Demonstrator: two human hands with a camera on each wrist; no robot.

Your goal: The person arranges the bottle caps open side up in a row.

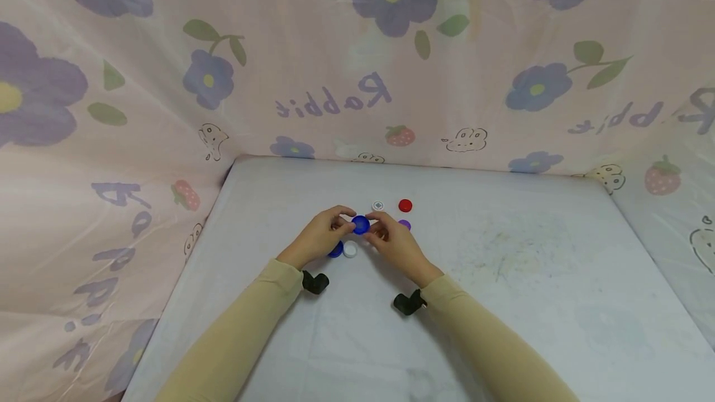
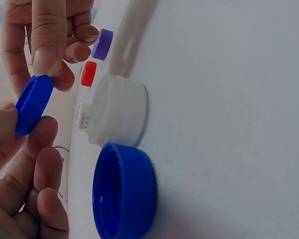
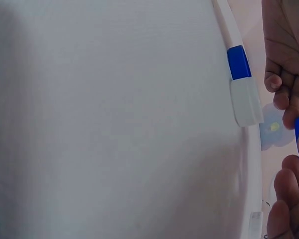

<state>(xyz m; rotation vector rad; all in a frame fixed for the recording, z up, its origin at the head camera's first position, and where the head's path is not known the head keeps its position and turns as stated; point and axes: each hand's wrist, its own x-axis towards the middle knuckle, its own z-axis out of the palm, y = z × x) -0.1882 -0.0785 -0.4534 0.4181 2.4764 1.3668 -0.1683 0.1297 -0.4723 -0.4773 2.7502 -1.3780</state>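
Observation:
A blue bottle cap (image 1: 360, 224) is held above the table between both hands. My left hand (image 1: 323, 232) pinches one edge of it with thumb and fingers. On the opposite edge, my right hand (image 1: 395, 245) pinches it likewise. In the left wrist view the raised cap (image 2: 34, 105) is tilted, with its hollow side partly showing. Beneath the left hand lie a second blue cap (image 2: 134, 191) and a white cap (image 2: 122, 109), side by side. Partly behind the right hand is a purple cap (image 1: 406, 224).
Farther back on the white table (image 1: 503, 327) lie a red cap (image 1: 405, 205) and a small white cap with a dark printed mark (image 1: 378, 205). Flower-patterned cloth (image 1: 447, 79) hangs along the back and sides. Dark smudges mark the table's right half.

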